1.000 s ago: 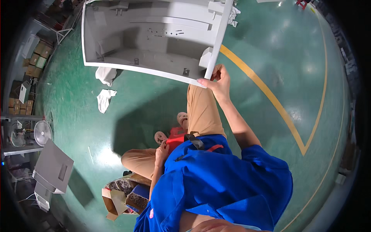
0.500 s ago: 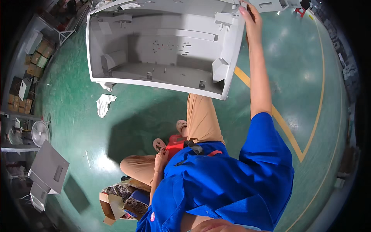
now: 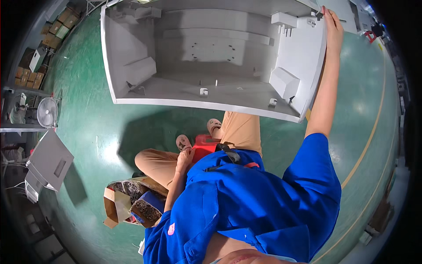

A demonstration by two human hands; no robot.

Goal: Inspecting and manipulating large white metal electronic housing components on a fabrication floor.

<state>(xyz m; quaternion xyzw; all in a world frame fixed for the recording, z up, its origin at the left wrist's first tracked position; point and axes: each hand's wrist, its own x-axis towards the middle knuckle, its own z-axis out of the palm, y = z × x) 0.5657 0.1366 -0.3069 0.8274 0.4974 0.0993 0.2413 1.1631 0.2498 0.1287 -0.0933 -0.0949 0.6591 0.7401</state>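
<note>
A large light-grey metal cabinet shell [image 3: 211,66] faces me with its open side, showing brackets, pegs and small holes within. My right hand [image 3: 332,28] reaches far forward and grips its upper right edge, the fingers bent over the rim. Low between my knees, my left hand [image 3: 185,159] is closed beside a red plastic stool [image 3: 204,147]. Whatever its curled fingers may hold is hidden.
By my left leg stand open cartons [image 3: 116,207] of small dark hardware. Further left are a grey metal panel [image 3: 52,158] and a fan [image 3: 47,112]. Stacked brown boxes [image 3: 59,28] line the far left. Yellow lines [image 3: 367,149] cross the green floor at right.
The cabinet appears larger and has shifted right in view, its inside facing me more squarely. My right hand has moved right with its edge. The left hand stays closed by the stool.
</note>
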